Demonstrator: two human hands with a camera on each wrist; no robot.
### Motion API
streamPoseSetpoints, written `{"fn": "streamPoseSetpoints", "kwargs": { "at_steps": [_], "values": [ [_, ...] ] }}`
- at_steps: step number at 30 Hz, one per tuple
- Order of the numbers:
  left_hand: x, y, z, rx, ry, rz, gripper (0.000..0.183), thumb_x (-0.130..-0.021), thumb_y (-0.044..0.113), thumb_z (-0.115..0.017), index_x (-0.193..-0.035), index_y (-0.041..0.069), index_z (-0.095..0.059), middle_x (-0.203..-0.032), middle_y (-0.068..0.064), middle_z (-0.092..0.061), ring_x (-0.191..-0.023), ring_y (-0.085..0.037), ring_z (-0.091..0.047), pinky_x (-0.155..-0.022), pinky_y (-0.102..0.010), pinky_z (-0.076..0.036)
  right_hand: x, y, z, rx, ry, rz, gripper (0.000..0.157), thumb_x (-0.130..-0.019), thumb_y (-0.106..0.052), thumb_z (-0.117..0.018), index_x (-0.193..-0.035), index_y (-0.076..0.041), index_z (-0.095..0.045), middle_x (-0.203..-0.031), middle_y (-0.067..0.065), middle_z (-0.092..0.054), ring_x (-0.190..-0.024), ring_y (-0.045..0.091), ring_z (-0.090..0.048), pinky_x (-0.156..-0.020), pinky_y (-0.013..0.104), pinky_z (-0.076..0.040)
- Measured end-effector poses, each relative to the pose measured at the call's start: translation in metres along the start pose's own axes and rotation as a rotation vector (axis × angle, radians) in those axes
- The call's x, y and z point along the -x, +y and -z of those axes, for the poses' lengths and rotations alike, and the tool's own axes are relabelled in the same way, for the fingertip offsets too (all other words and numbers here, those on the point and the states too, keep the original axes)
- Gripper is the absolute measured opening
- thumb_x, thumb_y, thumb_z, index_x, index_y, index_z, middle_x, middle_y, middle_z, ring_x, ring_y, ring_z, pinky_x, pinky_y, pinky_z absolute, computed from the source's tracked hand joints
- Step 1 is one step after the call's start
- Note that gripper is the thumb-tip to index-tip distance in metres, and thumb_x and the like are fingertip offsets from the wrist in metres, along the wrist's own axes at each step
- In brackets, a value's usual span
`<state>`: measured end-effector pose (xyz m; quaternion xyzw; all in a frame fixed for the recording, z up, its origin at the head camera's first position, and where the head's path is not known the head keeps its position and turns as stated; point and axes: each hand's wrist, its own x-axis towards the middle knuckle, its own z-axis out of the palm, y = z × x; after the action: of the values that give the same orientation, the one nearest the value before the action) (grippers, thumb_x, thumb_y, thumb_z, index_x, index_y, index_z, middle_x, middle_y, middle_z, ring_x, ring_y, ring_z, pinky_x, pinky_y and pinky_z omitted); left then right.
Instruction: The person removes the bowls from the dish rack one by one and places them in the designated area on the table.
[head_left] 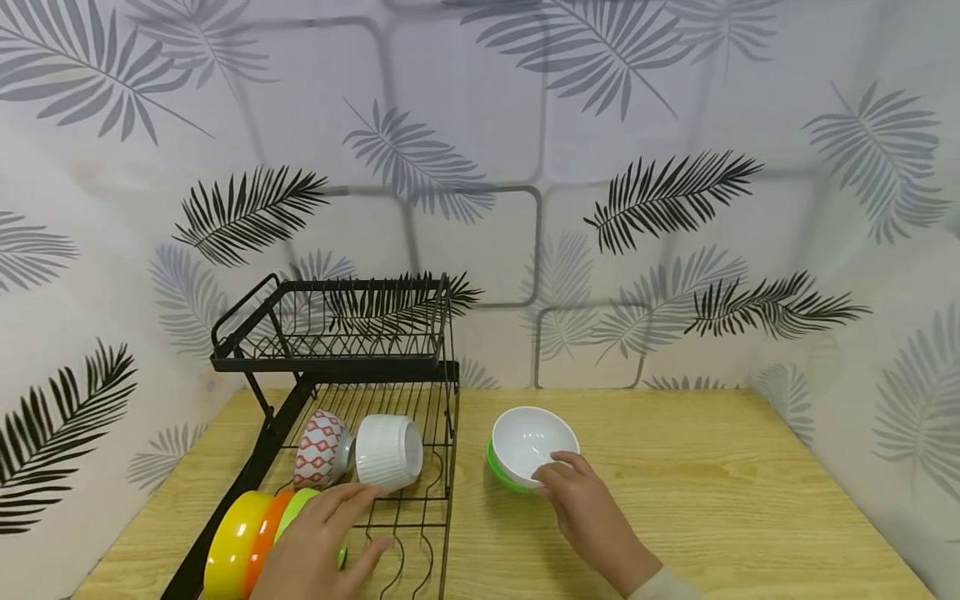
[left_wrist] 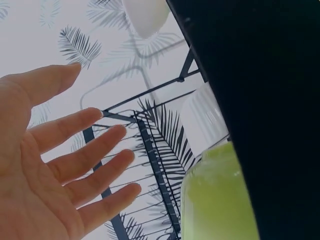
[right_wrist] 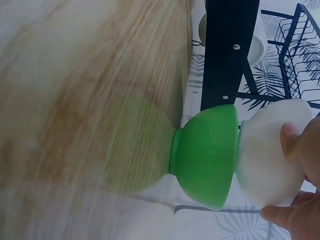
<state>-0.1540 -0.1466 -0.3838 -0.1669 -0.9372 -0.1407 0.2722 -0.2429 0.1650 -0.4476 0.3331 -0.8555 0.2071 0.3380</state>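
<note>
My right hand (head_left: 588, 517) pinches the rim of a white bowl (head_left: 528, 437). This bowl sits tilted at the mouth of a green bowl (right_wrist: 207, 157), which stands upright on the table. Over the front of the black dish rack, my left hand (head_left: 315, 546) is spread with nothing in its grip; its palm and parted fingers show in the left wrist view (left_wrist: 45, 165). Beside it, a yellow bowl (head_left: 232, 542), an orange bowl (head_left: 262, 542) and a light green bowl (head_left: 296, 504) stand on edge in the rack, partly hidden by that hand.
The two-tier black dish rack (head_left: 330, 364) takes up the table's left side. Behind the coloured bowls, a red-patterned bowl (head_left: 321, 450) and a ribbed white cup (head_left: 386, 450) lie on their sides. The wooden table (head_left: 712, 475) meets a leaf-patterned wall (head_left: 675, 333).
</note>
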Motion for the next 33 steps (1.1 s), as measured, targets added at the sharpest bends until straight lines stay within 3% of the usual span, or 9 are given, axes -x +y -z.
{"fn": "streamPoseSetpoints", "kwargs": {
  "at_steps": [5,12,22,33],
  "values": [
    [-0.003,0.0,0.003,0.014,-0.092,0.091,0.053,-0.077,0.039,-0.079,-0.119,0.011,-0.066,-0.119,-0.006,-0.061,-0.107,-0.026,-0.059,-0.089,-0.045,-0.052,-0.003,0.001,0.0,0.055,-0.021,0.02,0.021,-0.074,0.005,-0.075,-0.087,-0.009,-0.065,-0.085,-0.002,-0.066,-0.1,0.029,-0.06,-0.088,0.039,-0.054],
    [-0.006,0.0,0.004,0.051,-0.241,0.217,0.059,-0.082,0.044,-0.072,-0.129,0.01,-0.06,-0.131,-0.01,-0.055,-0.119,-0.033,-0.052,-0.096,-0.054,-0.046,-0.001,0.01,-0.002,0.081,-0.103,-0.04,0.027,-0.074,0.011,-0.073,-0.092,-0.009,-0.066,-0.089,-0.001,-0.068,-0.104,0.03,-0.059,-0.091,0.039,-0.052],
    [-0.003,-0.008,0.009,0.053,-0.248,0.259,0.06,-0.082,0.041,-0.073,-0.131,0.009,-0.058,-0.134,-0.014,-0.054,-0.12,-0.037,-0.051,-0.097,-0.057,-0.044,-0.005,0.013,-0.016,0.079,-0.162,-0.077,0.023,-0.078,0.01,-0.071,-0.094,-0.007,-0.067,-0.093,0.001,-0.068,-0.113,0.033,-0.058,-0.106,0.046,-0.041],
    [0.005,-0.019,0.01,0.036,-0.273,0.283,0.063,-0.082,0.043,-0.073,-0.131,0.007,-0.058,-0.134,-0.018,-0.052,-0.121,-0.04,-0.049,-0.097,-0.059,-0.043,-0.005,0.01,-0.026,0.049,-0.199,-0.095,0.032,-0.074,0.019,-0.067,-0.094,-0.006,-0.068,-0.095,0.005,-0.069,-0.114,0.039,-0.056,-0.1,0.057,-0.042]
  ]
}}
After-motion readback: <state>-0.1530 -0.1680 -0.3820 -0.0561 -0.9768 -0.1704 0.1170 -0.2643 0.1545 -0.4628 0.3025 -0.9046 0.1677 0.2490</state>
